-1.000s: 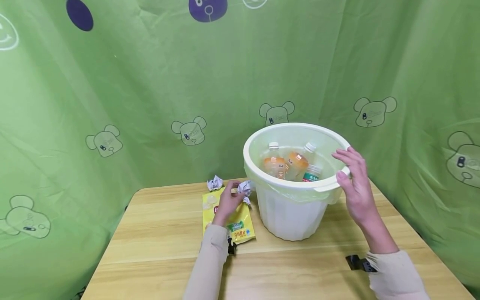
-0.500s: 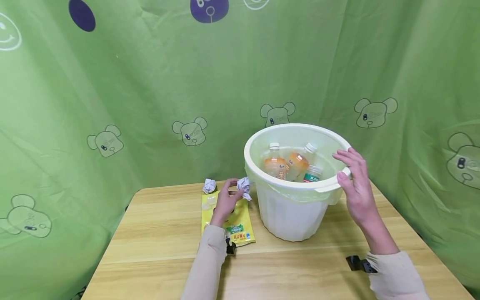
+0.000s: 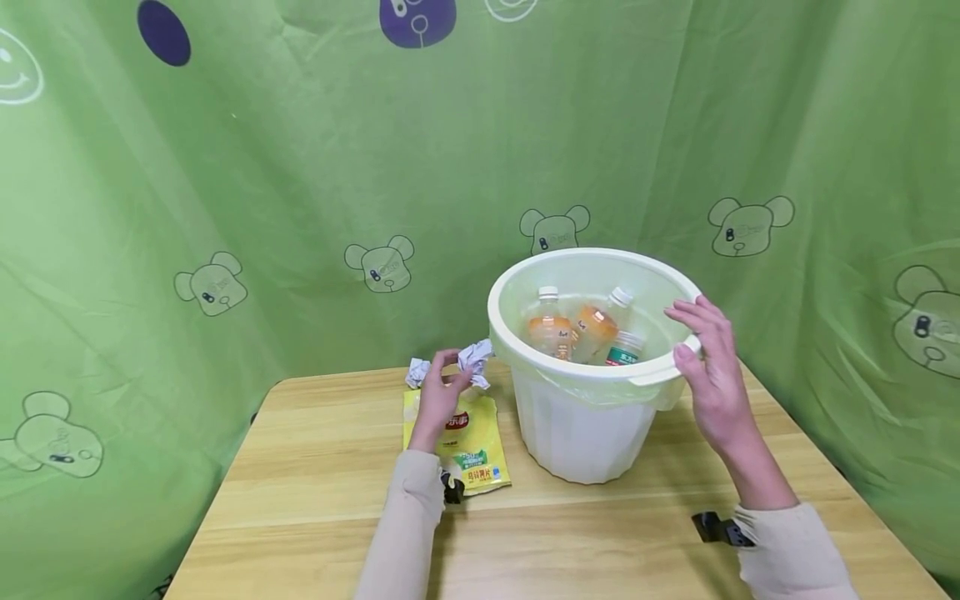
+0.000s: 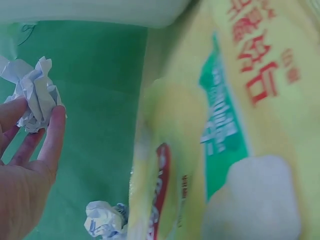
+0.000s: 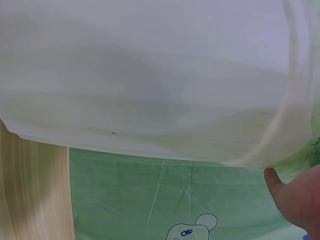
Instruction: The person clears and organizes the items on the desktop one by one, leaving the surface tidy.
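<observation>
In the head view my left hand (image 3: 437,402) pinches a crumpled paper ball (image 3: 474,358) between thumb and fingers, over the far end of a yellow chip bag (image 3: 480,437). The left wrist view shows the same ball (image 4: 37,95) at the fingertips, with the bag (image 4: 175,115) large beside it. A second crumpled paper ball (image 3: 417,372) lies at the bag's far left corner, partly behind the hand. My right hand (image 3: 714,375) grips the right rim of a white trash bin (image 3: 585,433), fingers over the edge and thumb at the handle.
A pale green liner (image 3: 633,387) covers the bin's rim. Inside lie several plastic bottles, two with orange labels (image 3: 551,327) and one with a green label (image 3: 622,354). The wooden table (image 3: 300,483) ends at a green curtain (image 3: 315,167) with bear prints.
My left hand has drawn the paper ball left and slightly up, away from the bin. The other ball shifted slightly left early on. My right hand stays on the rim.
</observation>
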`<state>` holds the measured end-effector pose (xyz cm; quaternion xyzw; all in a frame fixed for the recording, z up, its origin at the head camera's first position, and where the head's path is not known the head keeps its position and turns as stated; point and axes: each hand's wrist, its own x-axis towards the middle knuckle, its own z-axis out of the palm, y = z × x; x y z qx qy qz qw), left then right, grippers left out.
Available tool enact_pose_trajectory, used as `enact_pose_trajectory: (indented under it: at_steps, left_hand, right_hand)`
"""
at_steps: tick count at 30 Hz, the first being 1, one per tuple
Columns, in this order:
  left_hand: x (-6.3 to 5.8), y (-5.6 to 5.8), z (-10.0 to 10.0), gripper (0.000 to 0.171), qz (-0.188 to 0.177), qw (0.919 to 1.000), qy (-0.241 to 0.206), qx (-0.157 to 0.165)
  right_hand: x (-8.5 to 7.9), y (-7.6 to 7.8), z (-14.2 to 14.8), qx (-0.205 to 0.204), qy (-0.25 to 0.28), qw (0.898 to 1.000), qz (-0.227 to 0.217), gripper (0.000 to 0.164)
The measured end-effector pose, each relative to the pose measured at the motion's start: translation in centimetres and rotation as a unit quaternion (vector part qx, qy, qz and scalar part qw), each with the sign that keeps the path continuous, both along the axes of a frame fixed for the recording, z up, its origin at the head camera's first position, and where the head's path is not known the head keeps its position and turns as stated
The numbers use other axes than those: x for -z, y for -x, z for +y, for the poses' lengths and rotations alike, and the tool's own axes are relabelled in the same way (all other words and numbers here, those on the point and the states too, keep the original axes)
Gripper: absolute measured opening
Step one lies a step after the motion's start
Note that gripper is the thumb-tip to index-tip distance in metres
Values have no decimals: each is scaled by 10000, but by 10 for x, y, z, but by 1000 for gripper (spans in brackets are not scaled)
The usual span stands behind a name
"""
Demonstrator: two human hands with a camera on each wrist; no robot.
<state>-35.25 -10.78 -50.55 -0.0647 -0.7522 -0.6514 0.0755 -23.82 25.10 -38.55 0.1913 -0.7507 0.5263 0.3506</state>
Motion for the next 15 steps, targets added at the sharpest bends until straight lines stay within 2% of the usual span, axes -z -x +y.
enact_pose_trajectory:
  at_steps: [10,15]
  left_hand:
    - [-23,-1,-13,40,237,9989,-330,-255]
    - [-36,-3,-17,40,330,9977,-563,-183]
  right_hand:
    - [-1,-1,0,0,9,10000,-42,46]
    - [-1,-1,0,-17,3,10000,-68,46]
